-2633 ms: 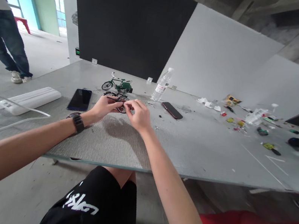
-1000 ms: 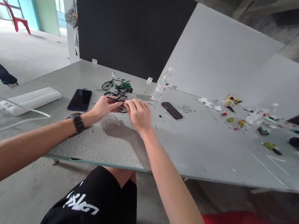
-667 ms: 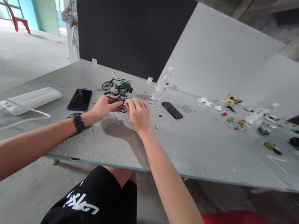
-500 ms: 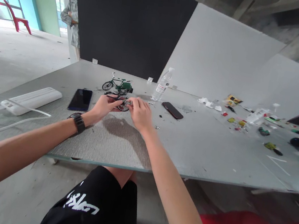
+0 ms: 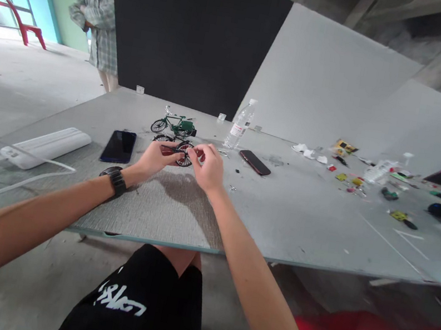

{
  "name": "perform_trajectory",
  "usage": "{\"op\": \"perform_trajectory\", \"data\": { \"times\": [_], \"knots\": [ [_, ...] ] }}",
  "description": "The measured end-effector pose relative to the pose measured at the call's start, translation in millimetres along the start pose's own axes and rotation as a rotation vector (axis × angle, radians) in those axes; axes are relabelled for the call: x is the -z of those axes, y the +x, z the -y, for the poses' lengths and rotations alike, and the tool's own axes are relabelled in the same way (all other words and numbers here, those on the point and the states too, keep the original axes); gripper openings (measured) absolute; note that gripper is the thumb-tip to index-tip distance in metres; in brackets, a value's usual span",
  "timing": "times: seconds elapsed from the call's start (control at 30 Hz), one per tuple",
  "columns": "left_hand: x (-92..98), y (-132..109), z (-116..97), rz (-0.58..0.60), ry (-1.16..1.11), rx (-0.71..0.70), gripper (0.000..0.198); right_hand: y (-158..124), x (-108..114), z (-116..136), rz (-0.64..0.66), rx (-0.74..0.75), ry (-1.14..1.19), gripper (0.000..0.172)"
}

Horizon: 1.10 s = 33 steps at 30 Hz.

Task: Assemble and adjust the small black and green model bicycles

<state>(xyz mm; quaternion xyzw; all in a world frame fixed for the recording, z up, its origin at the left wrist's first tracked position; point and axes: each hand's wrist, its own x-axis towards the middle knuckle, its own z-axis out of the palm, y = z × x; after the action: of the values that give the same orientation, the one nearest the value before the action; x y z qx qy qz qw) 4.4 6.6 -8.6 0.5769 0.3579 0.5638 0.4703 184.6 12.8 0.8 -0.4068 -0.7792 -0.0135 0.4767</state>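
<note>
Between my two hands is a small model bicycle (image 5: pixel 185 155) with a dark frame and a spoked wheel facing me. My left hand (image 5: pixel 157 158) is closed on its frame from the left, and the fingers cover part of it. At the wheel's right edge, my right hand (image 5: pixel 208 168) pinches the rim between thumb and fingertips; whether a smaller part is in that pinch I cannot tell. Just behind stands a finished-looking green model bicycle (image 5: pixel 176 124) with a green box at its rear.
A phone (image 5: pixel 118 146) and a white power bank (image 5: pixel 48 146) with a cable lie left. Rightward are a water bottle (image 5: pixel 240 125), a dark phone-like object (image 5: pixel 255 162), tiny metal parts (image 5: pixel 233 188) and several coloured pieces (image 5: pixel 356 181). A person (image 5: pixel 101 21) stands behind the table.
The wheel in my hands has shifted slightly right and down, and my right hand's fingers have curled more. The person at the back left has moved further into view.
</note>
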Motion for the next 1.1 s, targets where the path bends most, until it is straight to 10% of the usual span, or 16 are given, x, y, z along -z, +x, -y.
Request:
{"op": "perform_trajectory", "data": {
  "times": [1.1],
  "knots": [
    [-0.6, -3.4, -3.5, 0.139, 0.065, -0.069, 0.039, -0.9, -1.5, 2.4, 0.057, 0.0, 0.164, 0.021]
  ]
}}
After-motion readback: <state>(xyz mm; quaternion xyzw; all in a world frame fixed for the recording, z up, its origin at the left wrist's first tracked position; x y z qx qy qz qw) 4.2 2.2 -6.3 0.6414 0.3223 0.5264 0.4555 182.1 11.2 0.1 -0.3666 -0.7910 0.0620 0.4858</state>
